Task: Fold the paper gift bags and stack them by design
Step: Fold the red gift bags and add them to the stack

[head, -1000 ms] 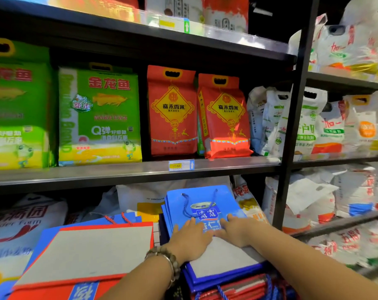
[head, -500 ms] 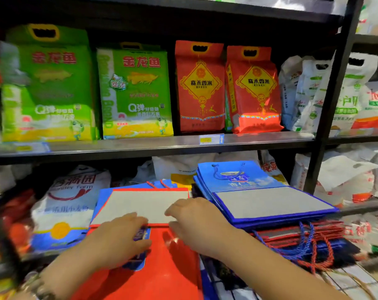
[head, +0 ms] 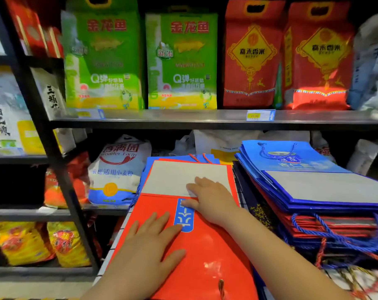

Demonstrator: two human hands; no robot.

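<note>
Store shelving, rice sacks on the upper level, bag work on the level below.

Landmark: red gift bag, lying flat in front of the person.
- Its grey base flap is turned up at the far end, crease visible across the width. Reads as folded, or in final press.
- Left hand: flat on the red face, fingers straight, just beside the blue label. Grips nothing.
- Right hand: flat across the crease, fingers on the grey flap, thumb on the label. Also grips nothing. Hands are apart, both pressing down.
- Beneath the red bag: blue bag edges stick out at the far side, with red cords. So it looks to be sitting on a different design.
- Right of the red bag: blue stack, flattened, neatly squared. Under those, red-edged bags, with loose cord handles hanging off the front.

Status estimate: folding mostly done for what's in view, no unfolded bag visible. Sort by design looks unfinished, since both piles appear to mix red and blue. Likely left: release this bag, then split the piles by colour. Can't tell whether more bags wait out of frame.
</note>
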